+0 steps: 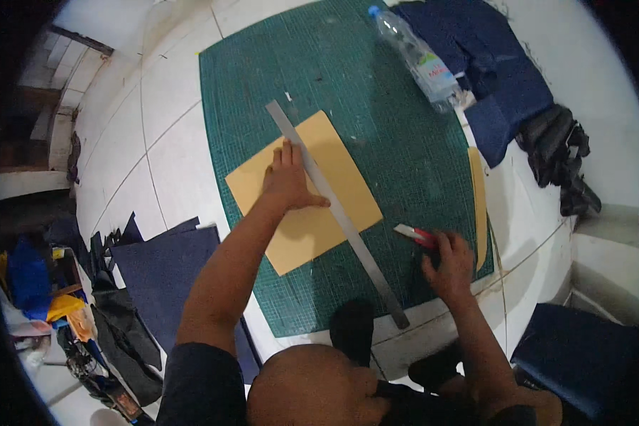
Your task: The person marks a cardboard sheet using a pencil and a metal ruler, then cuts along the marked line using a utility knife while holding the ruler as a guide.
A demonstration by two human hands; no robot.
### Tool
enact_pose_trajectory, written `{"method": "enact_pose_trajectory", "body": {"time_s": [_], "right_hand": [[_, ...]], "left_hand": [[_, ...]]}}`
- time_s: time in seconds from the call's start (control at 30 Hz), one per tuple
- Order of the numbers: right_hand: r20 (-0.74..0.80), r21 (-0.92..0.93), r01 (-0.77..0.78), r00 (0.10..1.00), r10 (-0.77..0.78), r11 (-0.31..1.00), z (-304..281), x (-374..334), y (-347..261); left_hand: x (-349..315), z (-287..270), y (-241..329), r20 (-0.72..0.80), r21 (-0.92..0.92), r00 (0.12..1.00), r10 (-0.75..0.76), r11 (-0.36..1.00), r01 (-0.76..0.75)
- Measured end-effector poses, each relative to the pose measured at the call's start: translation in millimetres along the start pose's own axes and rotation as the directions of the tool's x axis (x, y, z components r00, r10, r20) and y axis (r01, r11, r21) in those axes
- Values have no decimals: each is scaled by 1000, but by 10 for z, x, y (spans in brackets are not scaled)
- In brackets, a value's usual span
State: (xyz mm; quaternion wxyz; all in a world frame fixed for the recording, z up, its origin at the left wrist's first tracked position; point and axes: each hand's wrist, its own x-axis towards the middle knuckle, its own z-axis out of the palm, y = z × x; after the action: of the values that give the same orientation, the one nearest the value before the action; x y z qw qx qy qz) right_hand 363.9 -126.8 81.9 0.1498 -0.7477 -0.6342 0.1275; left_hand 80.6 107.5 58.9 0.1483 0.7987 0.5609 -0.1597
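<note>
A tan rectangular sheet lies on a green cutting mat, and a long metal ruler crosses it on a slant. My left hand presses on the sheet and the ruler's left edge, its fingers stretched and the thumb spread out to the ruler. To the right of the ruler, my right hand is closed around a red utility knife. The knife's pale tip points left, above the mat and apart from the sheet.
A plastic bottle with a blue cap lies at the mat's upper right, beside dark blue fabric. A narrow tan strip lies along the right edge. More dark cloth is at left, near a pile of mixed items.
</note>
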Motion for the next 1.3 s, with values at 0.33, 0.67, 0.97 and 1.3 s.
{"method": "enact_pose_trajectory", "body": {"time_s": [0.33,0.67,0.97,1.3], "right_hand": [[136,319,-219,973,185,922,250,-68,379],[429,398,-212,903,23,893,617,1200,-1069],[439,147,21,895,-84,989,911,1880,-1643],[475,233,-42,877,-76,972,934,1959,-1686]], "left_hand": [[10,-11,94,65,-21,998,-13,1000,15],[47,-22,114,92,43,995,-32,999,29],[10,-40,63,65,96,998,-21,995,15],[11,-2,43,73,113,997,-15,994,7]]}}
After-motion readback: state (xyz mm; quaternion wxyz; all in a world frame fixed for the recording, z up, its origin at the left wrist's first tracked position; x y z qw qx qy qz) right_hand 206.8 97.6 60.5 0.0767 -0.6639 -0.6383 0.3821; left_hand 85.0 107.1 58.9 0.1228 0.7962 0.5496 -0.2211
